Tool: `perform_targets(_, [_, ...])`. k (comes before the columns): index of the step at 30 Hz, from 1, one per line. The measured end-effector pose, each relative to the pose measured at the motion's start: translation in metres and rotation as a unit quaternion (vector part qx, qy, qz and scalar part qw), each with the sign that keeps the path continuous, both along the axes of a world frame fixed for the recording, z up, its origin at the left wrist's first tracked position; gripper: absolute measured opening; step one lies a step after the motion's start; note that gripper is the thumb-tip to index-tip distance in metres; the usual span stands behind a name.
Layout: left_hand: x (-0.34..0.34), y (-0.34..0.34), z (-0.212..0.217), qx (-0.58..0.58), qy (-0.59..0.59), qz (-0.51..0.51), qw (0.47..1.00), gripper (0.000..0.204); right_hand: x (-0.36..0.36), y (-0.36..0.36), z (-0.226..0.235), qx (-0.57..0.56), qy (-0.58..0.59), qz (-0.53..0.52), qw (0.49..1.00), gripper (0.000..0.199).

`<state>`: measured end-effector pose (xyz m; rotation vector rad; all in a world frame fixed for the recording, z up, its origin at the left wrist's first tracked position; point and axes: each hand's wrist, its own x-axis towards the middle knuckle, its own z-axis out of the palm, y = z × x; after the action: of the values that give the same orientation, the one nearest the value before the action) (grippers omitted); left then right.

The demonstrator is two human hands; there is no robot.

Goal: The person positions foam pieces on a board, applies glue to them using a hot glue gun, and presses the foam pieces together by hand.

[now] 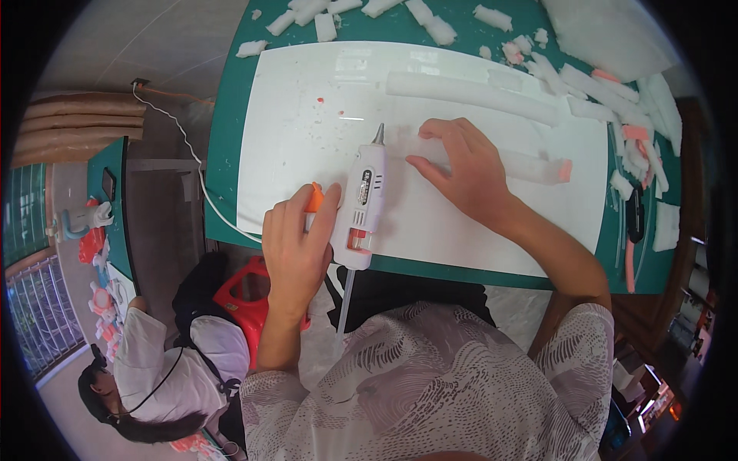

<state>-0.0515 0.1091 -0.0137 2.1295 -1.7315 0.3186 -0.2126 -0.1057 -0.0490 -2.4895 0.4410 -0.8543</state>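
Observation:
My left hand [296,242] is closed around the handle of a white hot glue gun [366,192] with an orange trigger [314,198]. The gun's metal nozzle points away from me, and a clear glue stick [346,303] sticks out of its back end. My right hand [467,170] hovers over or rests by a white foam strip [530,166], thumb and fingers curved and apart; whether it touches the strip I cannot tell. That strip has a pink piece [565,170] at its right end. Beyond it lies a longer white foam strip [469,97].
A white board [292,115] covers much of the green table [231,138]. Foam scraps [438,29] line the far edge and right side, near a black-handled tool [634,215]. A white cord [184,138] runs from a socket to the board's left. Another person [161,361] sits at lower left.

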Motion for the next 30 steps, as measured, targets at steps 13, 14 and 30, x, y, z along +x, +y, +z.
perform_targets(13, [-0.0042, -0.0022, 0.0039, 0.041, -0.004, -0.018, 0.999, 0.053, -0.0019, -0.0017, -0.0015, -0.022, -0.012, 0.008, 1.000, 0.037])
perform_targets(14, [-0.0048, -0.0029, 0.0033, 0.040, -0.001, -0.017, 0.999, 0.053, -0.0029, -0.0017, -0.0025, -0.023, -0.007, 0.006, 1.000, 0.037])
perform_targets(30, [-0.0063, 0.0024, 0.0044, 0.036, 0.024, -0.004, 0.999, 0.060, -0.0026, -0.0026, -0.0006, -0.027, -0.022, 0.024, 0.999, 0.036])
